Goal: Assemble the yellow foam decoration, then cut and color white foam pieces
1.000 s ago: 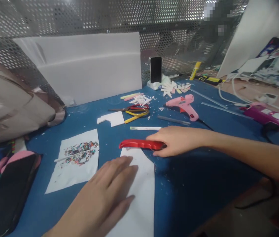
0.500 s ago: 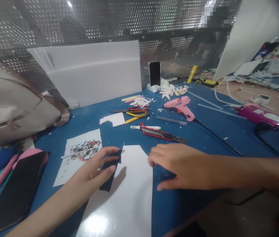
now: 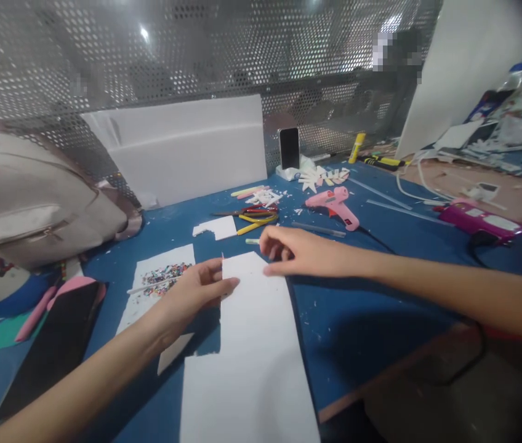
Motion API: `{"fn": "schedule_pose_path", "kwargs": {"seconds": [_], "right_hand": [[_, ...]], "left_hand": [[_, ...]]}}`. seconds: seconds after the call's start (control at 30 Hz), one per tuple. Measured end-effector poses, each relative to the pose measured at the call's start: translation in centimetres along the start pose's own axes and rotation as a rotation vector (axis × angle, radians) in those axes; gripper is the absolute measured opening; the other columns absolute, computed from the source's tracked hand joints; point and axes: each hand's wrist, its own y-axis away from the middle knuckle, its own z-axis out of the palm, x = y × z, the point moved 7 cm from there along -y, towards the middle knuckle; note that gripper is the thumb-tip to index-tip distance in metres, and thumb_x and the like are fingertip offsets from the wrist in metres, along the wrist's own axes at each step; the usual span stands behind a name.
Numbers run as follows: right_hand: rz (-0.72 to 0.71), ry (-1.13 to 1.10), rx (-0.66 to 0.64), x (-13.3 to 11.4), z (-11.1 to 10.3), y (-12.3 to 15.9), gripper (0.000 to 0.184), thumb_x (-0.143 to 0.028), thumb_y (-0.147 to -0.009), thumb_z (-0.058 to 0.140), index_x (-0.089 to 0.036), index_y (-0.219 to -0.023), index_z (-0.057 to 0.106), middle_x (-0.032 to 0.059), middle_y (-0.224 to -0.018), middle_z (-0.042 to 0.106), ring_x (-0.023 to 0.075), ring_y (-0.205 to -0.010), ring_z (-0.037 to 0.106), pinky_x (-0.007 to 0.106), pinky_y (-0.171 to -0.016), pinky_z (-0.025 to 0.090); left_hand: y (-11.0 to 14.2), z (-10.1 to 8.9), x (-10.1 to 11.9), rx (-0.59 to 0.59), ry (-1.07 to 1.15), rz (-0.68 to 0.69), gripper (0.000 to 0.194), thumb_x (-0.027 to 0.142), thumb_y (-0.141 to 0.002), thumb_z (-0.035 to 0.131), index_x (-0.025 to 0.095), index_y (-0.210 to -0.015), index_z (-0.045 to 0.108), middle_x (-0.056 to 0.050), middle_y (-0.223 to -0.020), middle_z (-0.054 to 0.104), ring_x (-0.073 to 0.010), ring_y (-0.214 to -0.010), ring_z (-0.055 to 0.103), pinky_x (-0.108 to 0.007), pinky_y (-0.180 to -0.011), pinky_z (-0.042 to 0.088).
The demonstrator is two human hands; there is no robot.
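Note:
A white board (image 3: 256, 326), notched on its left side and angled at its top right corner, lies lengthwise before me, its upper part seemingly lifted off the table. My left hand (image 3: 200, 286) grips the upper left edge, thumb on the face and fingers behind. At the angled corner, my right hand (image 3: 284, 249) is curled, its thumb over the board's face and its fingers beyond the edge. The right hand and forearm hide the utility knife. A small white offcut (image 3: 175, 352) rests beneath my left wrist.
Colourful bits lie on a white sheet (image 3: 143, 263) at left, near a black phone (image 3: 53, 344). Beyond the board are scissors (image 3: 258, 215), a pink glue gun (image 3: 335, 206) and its cord. A bag (image 3: 34, 191) stands at left; a magenta device (image 3: 482, 220) lies at right.
Both hands have come onto the board, and its upper end has risen. My right hand has moved up and left to the corner, covering the utility knife. The view has shifted slightly.

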Motion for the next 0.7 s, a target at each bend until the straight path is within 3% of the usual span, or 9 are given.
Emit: {"fn": "schedule_pose_path", "kwargs": {"seconds": [0.1,0.2,0.53,0.7], "right_hand": [[0.1,-0.328,-0.146,1.4,0.7,-1.4,0.033,-0.044,-0.083,0.068,-0.014,-0.093,0.058,-0.0012,-0.078,0.055,0.0095,-0.067,0.049,0.024,-0.064,0.038],[0.138,-0.464,-0.261,1.6,2.3,-2.0,0.04,-0.05,-0.082,0.067,-0.013,-0.072,0.054,-0.007,-0.062,0.04,0.0059,-0.055,0.035,0.021,-0.054,0.029],[0.147,-0.577,-0.321,1.3,4.0,-3.3,0.04,-0.048,-0.074,0.076,-0.012,-0.073,0.058,-0.0055,-0.06,0.045,0.0056,-0.054,0.038,0.02,-0.052,0.027],[0.178,-0.633,-0.355,1.4,4.5,-3.3,0.04,-0.047,-0.072,0.077,-0.012,-0.073,0.059,-0.0064,-0.058,0.044,0.0052,-0.052,0.035,0.02,-0.05,0.028]], "left_hand": [[0.1,0.9,-0.3,0.004,0.059,0.02,0.039,0.036,-0.072,0.078,0.017,-0.102,0.064,0.001,-0.077,0.064,-0.0111,-0.066,0.055,-0.019,-0.058,0.039],[0.1,1.3,-1.0,-0.004,0.1,0.023,0.04,0.038,-0.074,0.077,0.016,-0.103,0.062,-0.001,-0.081,0.064,-0.0132,-0.072,0.057,-0.021,-0.063,0.042],[-0.2,0.1,-2.6,0.03,0.15,0.049,0.034,0.042,-0.073,0.079,0.016,-0.085,0.06,0.002,-0.071,0.057,-0.0078,-0.059,0.046,-0.017,-0.052,0.032],[-0.1,0.1,-2.7,0.01,0.171,0.02,0.037,0.045,-0.072,0.079,0.016,-0.082,0.058,0.001,-0.07,0.056,-0.0085,-0.06,0.049,-0.018,-0.053,0.035]]}}
